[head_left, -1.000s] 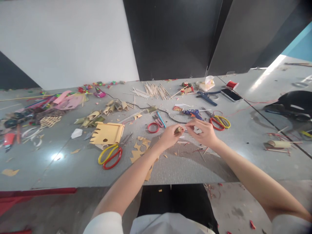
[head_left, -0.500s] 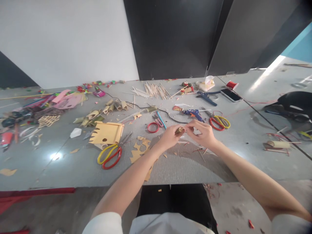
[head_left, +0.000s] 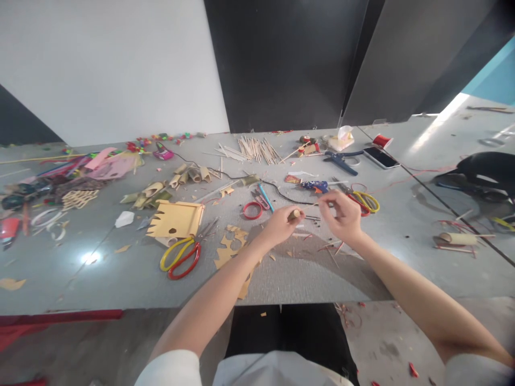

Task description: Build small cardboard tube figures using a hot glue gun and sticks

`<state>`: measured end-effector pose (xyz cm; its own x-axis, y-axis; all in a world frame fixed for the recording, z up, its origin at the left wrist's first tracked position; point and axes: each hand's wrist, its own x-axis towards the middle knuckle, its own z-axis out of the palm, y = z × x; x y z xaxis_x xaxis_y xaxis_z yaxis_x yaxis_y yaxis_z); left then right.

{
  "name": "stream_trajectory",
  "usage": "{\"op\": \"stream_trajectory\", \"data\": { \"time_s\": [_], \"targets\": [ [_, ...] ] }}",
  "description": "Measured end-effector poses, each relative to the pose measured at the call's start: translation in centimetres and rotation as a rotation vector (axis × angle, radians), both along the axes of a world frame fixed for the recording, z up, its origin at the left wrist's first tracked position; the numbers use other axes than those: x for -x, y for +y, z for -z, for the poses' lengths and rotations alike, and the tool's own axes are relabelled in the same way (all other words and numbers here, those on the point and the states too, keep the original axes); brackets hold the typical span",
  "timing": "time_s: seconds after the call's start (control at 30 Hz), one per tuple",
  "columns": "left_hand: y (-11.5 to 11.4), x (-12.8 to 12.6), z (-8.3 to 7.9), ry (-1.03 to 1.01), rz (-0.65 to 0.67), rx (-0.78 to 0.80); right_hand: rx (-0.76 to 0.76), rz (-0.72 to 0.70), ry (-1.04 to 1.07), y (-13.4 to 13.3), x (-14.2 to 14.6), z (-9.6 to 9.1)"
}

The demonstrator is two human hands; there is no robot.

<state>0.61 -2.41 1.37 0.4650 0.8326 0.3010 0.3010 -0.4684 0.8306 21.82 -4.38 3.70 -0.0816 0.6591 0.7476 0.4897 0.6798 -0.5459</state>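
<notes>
My left hand (head_left: 280, 225) is closed around a short bamboo piece (head_left: 296, 213), whose pale round end points toward my right hand. Held a little apart to the right, my right hand (head_left: 341, 215) has thumb and fingertips pinched together. A thin pale line shows at those fingertips, too fine to name. Behind the right hand lies a blue glue gun (head_left: 316, 186), partly covered by it. Red-and-yellow-handled scissors (head_left: 364, 202) rest just beyond that hand. A red tape ring (head_left: 252, 210) and a light-blue pen (head_left: 266, 197) lie past my left hand.
Another pair of scissors (head_left: 183, 257) lies by a notched yellow card piece (head_left: 176, 220). Cut card scraps (head_left: 231, 246) are near the front. Bamboo pieces (head_left: 153, 193), wooden sticks (head_left: 259, 149), pliers (head_left: 341, 162) and a phone (head_left: 381, 157) lie farther back.
My right hand has drawn away to the right from the bamboo piece, opening a gap between the hands. My left hand stays almost in place, still holding the bamboo.
</notes>
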Motion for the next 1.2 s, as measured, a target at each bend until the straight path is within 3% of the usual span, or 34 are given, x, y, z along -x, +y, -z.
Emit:
{"op": "stream_trajectory", "data": {
  "time_s": [0.13,0.27,0.37,0.47,0.6,0.73,0.87,0.93,1.1,1.2],
  "targets": [
    [-0.1,0.1,-0.1,-0.025,-0.003,-0.004,0.007,0.087,0.053,0.7,-1.2,-0.8],
    [-0.2,0.0,0.0,-0.07,-0.001,0.001,0.054,0.145,-0.16,2.2,-2.9,-1.3],
    [-0.2,0.0,0.0,-0.089,-0.014,0.032,0.189,0.174,-0.415,3.6,-4.5,-1.3],
    [-0.2,0.1,0.0,-0.09,-0.028,0.055,0.455,0.215,-0.686,4.7,-6.2,-0.9],
    [-0.1,0.1,0.0,-0.08,-0.05,0.067,0.751,0.103,-0.925,5.5,-7.2,-0.4],
    [-0.1,0.1,0.0,-0.063,-0.066,0.071,0.703,0.049,-0.853,4.5,-6.5,-1.4],
    [0.0,0.2,0.3,-0.054,-0.065,0.064,0.795,-0.404,-0.866,2.1,-4.8,-2.5],
    [0.1,0.2,0.5,-0.059,-0.065,0.059,0.84,-0.511,-0.885,1.1,-3.9,-2.4],
    [0.0,0.1,0.7,-0.069,-0.071,0.066,0.877,-0.556,-0.887,0.3,-2.8,-1.1],
    [-0.1,0.1,0.6,-0.086,-0.067,0.064,0.832,-0.567,-0.895,0.4,-3.1,-1.3]
  ]
}}
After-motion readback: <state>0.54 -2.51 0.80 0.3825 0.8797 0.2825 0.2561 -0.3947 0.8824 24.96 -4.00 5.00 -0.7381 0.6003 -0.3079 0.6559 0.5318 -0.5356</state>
